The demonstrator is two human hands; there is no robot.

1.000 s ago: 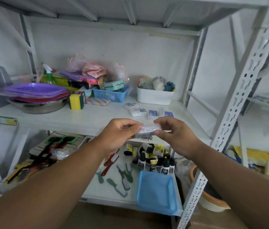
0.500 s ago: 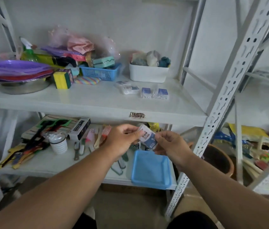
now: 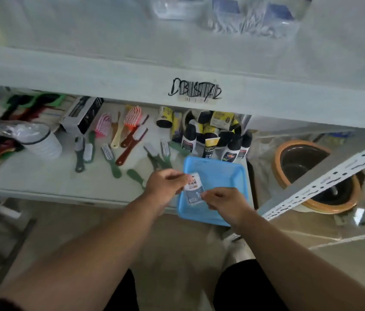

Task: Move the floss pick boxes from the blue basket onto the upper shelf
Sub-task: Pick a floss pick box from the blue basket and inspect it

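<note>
Small clear plastic floss pick box with white label (image 3: 193, 190), frame centre, above shallow blue plastic basket (image 3: 223, 173). Left hand (image 3: 166, 184) pinches top corner, right hand (image 3: 223, 199) pinches lower edge, probably steadying. White upper shelf (image 3: 109, 70) overhead awaits it.

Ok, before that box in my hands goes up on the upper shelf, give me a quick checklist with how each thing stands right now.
1. Hold on the floss pick box: ok. The left hand pinches its top corner, the right hand its lower edge.
2. Box clear of the blue basket: cannot tell. It shows over the basket, but one view does not settle whether it is lifted out.
3. Landing room on the upper shelf: ok. Bare surface lies left of the boxes already up there.
4. More boxes left in the basket: ok, none show on the visible part of its floor.
5. Path upward: ok, nothing lies between the hands and the shelf's front edge.
</note>
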